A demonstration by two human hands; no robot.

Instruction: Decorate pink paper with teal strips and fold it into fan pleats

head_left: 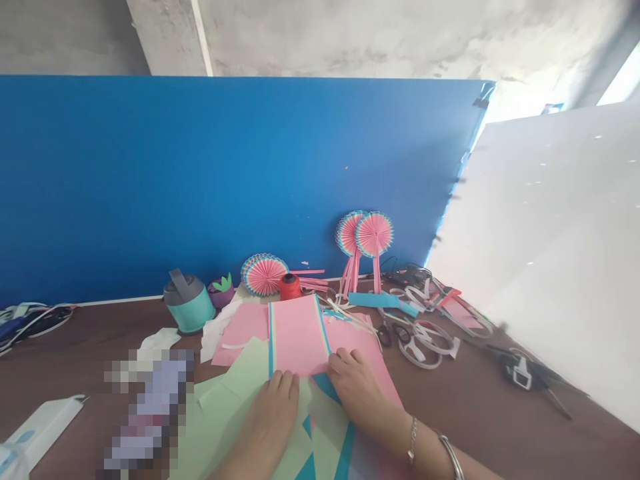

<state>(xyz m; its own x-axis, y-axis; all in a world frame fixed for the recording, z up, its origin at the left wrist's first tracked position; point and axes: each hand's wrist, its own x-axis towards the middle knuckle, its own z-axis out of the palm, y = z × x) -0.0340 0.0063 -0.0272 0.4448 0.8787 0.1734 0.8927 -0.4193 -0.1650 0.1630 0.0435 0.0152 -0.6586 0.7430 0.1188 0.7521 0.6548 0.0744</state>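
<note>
A pink paper sheet point(296, 333) with blue and cream strips along its two sides lies before me. My left hand point(274, 408) is closed at its near left corner, fingers together on the near edge. At the near right corner, my right hand point(356, 385) has its fingers curled onto the edge; the thumbs of both hands are hidden or hard to see. Under the hands spread pale green paper sheets point(220, 410) with blue scraps. More pink paper point(367, 347) sticks out beneath on the right.
Pleated pink paper fans point(375, 235) lean on the blue partition point(200, 167); another folded fan point(265, 275) sits beside a red thread spool point(290, 287). A teal pot point(190, 308) stands left. Rolls of white tape point(427, 343), scissors point(393, 333) and a glue gun-like black tool point(523, 373) lie right.
</note>
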